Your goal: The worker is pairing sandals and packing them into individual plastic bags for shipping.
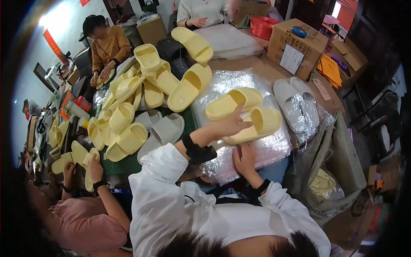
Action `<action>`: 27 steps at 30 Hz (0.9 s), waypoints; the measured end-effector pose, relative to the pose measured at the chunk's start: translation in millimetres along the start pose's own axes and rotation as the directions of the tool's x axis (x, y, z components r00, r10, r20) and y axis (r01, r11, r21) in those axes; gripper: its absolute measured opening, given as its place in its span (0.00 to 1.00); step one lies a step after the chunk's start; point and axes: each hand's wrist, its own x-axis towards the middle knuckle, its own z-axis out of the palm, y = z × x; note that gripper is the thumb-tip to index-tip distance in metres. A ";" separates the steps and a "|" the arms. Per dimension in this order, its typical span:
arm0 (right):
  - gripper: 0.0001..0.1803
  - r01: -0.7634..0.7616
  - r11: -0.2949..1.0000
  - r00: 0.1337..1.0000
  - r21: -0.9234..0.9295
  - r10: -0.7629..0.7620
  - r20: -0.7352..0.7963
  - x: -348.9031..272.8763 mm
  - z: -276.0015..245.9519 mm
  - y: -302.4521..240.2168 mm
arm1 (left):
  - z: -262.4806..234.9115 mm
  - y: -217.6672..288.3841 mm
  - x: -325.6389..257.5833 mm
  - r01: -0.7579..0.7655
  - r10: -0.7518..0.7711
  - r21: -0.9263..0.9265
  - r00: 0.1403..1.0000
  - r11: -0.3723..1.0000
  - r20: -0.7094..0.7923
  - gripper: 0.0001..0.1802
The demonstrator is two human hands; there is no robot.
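My left hand [229,123] reaches between two yellow slippers: the left slipper [216,108] and the right slipper [266,122]. Its thumb lies over the right one's inner edge, its forefinger over the left one, gripping the pair where they meet. Both are toe-away on a stack of clear plastic bags [261,159]. Below the right slipper's heel, my right hand [247,160] rests at the stack's near edge, thumb and fingers apart; some fingertips are hard to make out. Grey slippers [293,103], partly under clear film, lie right of the stack.
A heap of yellow slippers [145,81] and some grey slippers [165,132] cover the table's left. A cardboard box [295,45] stands far right; an open sack [342,158] is near right. Co-workers sit left [85,214] and far left [112,43]; another stands opposite [201,13].
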 end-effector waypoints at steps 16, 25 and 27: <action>0.16 -0.464 0.857 0.881 0.224 0.420 0.217 25.7 -55.7 -22.2 | 38.0 -125.0 -67.8 -0.263 0.584 0.943 0.806 0.203 0.099 0.22; 0.30 -0.310 0.527 0.823 0.791 -0.267 0.501 -5.3 -33.0 -79.5 | 40.4 -25.7 -109.6 -0.641 0.530 -0.114 0.710 0.759 -0.464 0.11; 0.36 -0.400 0.553 0.592 0.731 -0.453 0.667 -5.5 -38.6 -101.6 | 43.5 -11.4 -115.1 -0.646 0.520 -0.262 0.746 0.717 -0.416 0.08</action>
